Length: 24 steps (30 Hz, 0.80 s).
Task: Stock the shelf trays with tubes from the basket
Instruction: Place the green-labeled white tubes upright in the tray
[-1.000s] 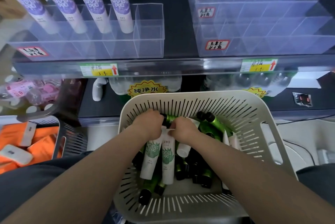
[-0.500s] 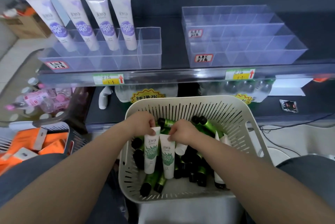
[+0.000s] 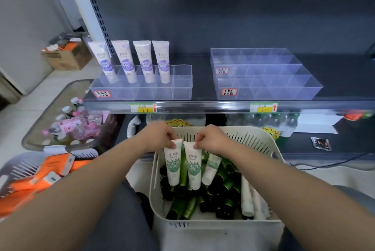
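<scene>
A dark metal shelf (image 3: pixel 200 88) spans the view, with a grey bin of pink bottles (image 3: pixel 81 127) and a heap of orange packets (image 3: pixel 26 185) on the floor to its left. Below the shelf edge sits a cream slotted plastic basket (image 3: pixel 223 232). On the shelf to the right is a clear stepped plastic tray (image 3: pixel 263 80) with rows of compartments. Well apart to the left stands a clear single-row plastic tray (image 3: pixel 181 82), its rightmost compartment bare. Its other compartments hold four upright white-and-purple tubes (image 3: pixel 144 62).

The left hand (image 3: pixel 156 137) and right hand (image 3: pixel 213 139) hover just beside each other over the basket's far rim. Each has thumb and curled fingertips pinched on the flat crimped end of its own tube. The left white tube with green leaf print (image 3: pixel 172 165) and the right white tube with green leaf print (image 3: pixel 194 167) hang cap-down, side by side, above the basket's contents. A smaller white tube (image 3: pixel 211 169) lies tilted just right of them on a pile of dark green tubes with black caps (image 3: pixel 225 177).
</scene>
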Each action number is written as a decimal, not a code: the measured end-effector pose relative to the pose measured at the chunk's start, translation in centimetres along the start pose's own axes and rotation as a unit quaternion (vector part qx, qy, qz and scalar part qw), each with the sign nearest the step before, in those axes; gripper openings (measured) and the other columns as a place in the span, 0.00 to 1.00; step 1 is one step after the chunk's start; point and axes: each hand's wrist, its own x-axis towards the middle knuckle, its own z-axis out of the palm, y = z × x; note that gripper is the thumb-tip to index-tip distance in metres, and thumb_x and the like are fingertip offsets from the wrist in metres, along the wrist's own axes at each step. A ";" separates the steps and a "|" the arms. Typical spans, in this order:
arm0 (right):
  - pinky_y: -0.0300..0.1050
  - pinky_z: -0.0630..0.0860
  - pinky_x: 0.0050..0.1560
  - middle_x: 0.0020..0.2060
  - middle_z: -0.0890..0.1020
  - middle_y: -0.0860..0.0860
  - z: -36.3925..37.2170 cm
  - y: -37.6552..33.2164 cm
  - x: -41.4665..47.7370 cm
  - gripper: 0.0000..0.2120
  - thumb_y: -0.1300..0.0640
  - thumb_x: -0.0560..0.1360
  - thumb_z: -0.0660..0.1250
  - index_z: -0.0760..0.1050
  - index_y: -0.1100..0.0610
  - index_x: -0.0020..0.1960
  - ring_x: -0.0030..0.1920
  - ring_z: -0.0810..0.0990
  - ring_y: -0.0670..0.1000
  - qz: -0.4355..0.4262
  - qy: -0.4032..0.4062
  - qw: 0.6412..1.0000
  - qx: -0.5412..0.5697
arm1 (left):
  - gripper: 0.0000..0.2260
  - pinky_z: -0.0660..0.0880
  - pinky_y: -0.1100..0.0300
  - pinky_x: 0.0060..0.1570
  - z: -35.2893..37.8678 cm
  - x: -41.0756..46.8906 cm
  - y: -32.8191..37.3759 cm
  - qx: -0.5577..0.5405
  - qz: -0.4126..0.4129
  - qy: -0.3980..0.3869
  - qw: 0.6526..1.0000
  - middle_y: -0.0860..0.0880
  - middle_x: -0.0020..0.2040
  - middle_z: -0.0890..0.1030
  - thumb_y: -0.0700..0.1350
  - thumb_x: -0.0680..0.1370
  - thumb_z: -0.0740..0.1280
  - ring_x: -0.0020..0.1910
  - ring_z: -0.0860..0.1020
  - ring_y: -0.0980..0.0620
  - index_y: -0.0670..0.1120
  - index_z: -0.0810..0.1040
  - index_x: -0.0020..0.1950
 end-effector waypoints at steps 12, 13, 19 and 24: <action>0.42 0.73 0.44 0.43 0.81 0.49 -5.3 -7.5 -1.2 0.05 0.58 0.71 0.71 0.82 0.57 0.46 0.44 0.78 0.48 -0.097 0.072 0.992 0.019 | 0.07 0.68 0.64 0.42 -9.0 -3.4 -0.5 0.034 0.025 0.109 0.993 0.52 0.44 0.81 0.44 0.72 0.73 0.43 0.76 0.56 0.46 0.83 0.49; 0.41 0.72 0.42 0.43 0.81 0.49 -5.7 -8.2 -1.0 0.04 0.59 0.71 0.71 0.82 0.57 0.46 0.43 0.78 0.48 -0.104 0.080 0.991 0.018 | 0.06 0.68 0.65 0.41 -9.7 -3.7 -0.8 0.025 0.025 0.116 0.993 0.52 0.44 0.81 0.44 0.72 0.73 0.42 0.76 0.56 0.46 0.83 0.48; 0.44 0.74 0.46 0.41 0.81 0.49 -7.0 -11.5 0.0 0.04 0.61 0.71 0.70 0.83 0.58 0.45 0.42 0.78 0.48 -0.140 0.092 0.985 0.036 | 0.05 0.66 0.69 0.38 -13.2 -5.1 -2.6 0.051 0.016 0.153 0.987 0.55 0.43 0.81 0.44 0.73 0.71 0.41 0.75 0.58 0.47 0.83 0.49; 0.45 0.74 0.46 0.38 0.79 0.47 -8.1 -15.0 1.7 0.02 0.62 0.71 0.70 0.82 0.58 0.42 0.44 0.78 0.50 -0.169 0.113 0.979 0.036 | 0.06 0.67 0.64 0.41 -16.5 -5.6 -4.5 0.081 0.003 0.182 0.980 0.52 0.45 0.82 0.42 0.75 0.69 0.42 0.75 0.55 0.46 0.83 0.51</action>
